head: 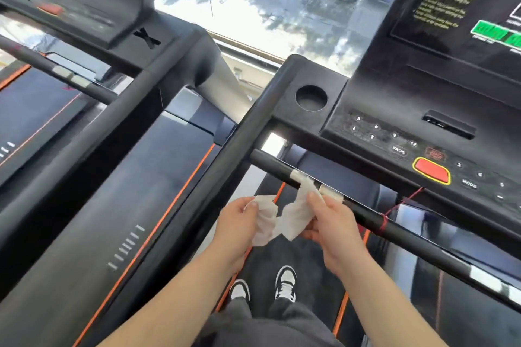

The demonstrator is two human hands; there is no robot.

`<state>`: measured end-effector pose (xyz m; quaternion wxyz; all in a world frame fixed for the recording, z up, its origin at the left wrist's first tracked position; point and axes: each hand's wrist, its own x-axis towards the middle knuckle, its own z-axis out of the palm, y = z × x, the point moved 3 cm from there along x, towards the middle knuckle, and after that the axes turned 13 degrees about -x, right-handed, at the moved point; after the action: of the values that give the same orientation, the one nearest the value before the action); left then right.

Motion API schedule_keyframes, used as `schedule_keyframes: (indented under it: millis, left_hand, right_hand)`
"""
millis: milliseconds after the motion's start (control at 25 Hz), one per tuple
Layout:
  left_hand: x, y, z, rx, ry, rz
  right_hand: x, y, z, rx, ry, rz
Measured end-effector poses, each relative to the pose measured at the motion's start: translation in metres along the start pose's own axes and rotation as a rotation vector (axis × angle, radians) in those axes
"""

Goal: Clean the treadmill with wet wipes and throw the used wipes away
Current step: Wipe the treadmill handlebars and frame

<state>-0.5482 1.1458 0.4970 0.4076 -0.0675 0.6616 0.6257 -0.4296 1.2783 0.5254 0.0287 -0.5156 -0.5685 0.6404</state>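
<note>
A crumpled white wet wipe (277, 220) is stretched between both hands at the middle of the view. My left hand (238, 222) pinches its left end, my right hand (332, 227) grips its right end. The hands hover just in front of the treadmill's black front handlebar (366, 218), which carries silver sensor patches. The wipe's upper tip reaches the bar near a silver patch. The treadmill console (403, 132) with number keys and a red stop button (431, 170) lies above right. A black side rail (222, 166) runs down to the left of my hands.
A second treadmill (93, 70) stands close on the left, with an orange-trimmed deck between the two. A round cup holder (311, 98) sits on the console's left corner. A red cord (394, 208) hangs to the handlebar. My feet stand on the belt (310, 256). A window lies ahead.
</note>
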Motion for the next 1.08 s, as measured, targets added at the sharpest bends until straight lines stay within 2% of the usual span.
schedule_keyframes:
  millis: [120, 280, 440, 640, 880, 1080]
  left_hand:
    - [0.000, -0.007, 0.016, -0.066, -0.055, -0.058]
    - [-0.022, -0.003, 0.059, -0.118, -0.177, -0.042]
    - [-0.054, 0.007, 0.100, -0.175, -0.380, -0.121]
    - [-0.079, -0.019, 0.152, -0.248, -0.447, -0.208]
    - [-0.102, -0.084, 0.226, -0.001, -0.484, -0.193]
    - [-0.103, -0.119, 0.260, 0.196, -0.601, -0.328]
  right_hand:
    - [-0.009, 0.021, -0.012, 0.022, 0.081, 0.042]
    - [-0.031, 0.045, -0.047, 0.113, 0.159, 0.097]
    - [-0.048, 0.054, -0.089, 0.196, 0.230, 0.030]
    - [-0.063, 0.082, -0.153, 0.264, 0.341, 0.011]
    - [-0.082, 0.140, -0.220, 0.254, 0.445, 0.058]
    - [-0.091, 0.174, -0.237, 0.301, 0.559, 0.143]
